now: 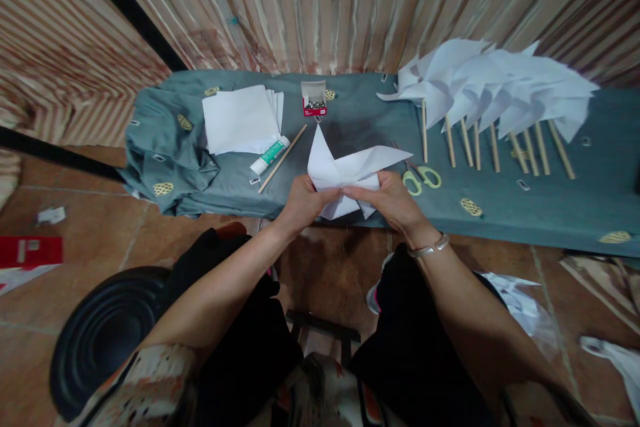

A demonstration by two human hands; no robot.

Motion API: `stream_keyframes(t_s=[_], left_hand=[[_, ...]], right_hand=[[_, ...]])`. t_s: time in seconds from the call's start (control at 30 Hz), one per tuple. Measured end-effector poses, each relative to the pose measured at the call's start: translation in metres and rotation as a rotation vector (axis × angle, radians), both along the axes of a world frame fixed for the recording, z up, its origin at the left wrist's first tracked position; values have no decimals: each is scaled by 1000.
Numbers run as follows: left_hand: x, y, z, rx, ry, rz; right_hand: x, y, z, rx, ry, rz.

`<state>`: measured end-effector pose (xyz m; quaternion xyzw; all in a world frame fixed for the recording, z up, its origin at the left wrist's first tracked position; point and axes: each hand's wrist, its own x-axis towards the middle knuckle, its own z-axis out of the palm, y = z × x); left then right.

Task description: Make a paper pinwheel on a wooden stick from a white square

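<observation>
A white paper pinwheel [345, 170] is held up over the front edge of the cloth-covered bench, its pointed blades spread out. My left hand [307, 200] grips it from the left and my right hand [395, 197] from the right, thumbs meeting at the middle. My fingers behind the paper are hidden. Just right of my right hand lie scissors [423, 179] with light green handles. A wooden stick [283, 159] and a glue stick [270, 155] with a green label lie left of the pinwheel. Behind it stands an open small red box [315, 107] of metal pins or tacks.
Several finished pinwheels [495, 87] on wooden sticks lie overlapped at the right of the bench [550, 207]. A stack of white paper [240, 120] sits at the left. Below are a round black object [110, 340] and paper scraps [520, 303] on the floor.
</observation>
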<state>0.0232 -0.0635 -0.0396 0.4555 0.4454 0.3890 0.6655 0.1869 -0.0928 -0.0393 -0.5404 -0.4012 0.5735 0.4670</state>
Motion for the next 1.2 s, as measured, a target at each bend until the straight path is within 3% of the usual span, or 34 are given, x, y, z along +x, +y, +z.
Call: stream_keyframes(t_s=[0.47, 1.2], left_hand=[[-1, -1, 2, -29, -23, -13], [-1, -2, 6, -33, 10, -13]], right_hand=[[1, -1, 0, 33, -101, 16], [1, 1, -8, 18, -8, -27]])
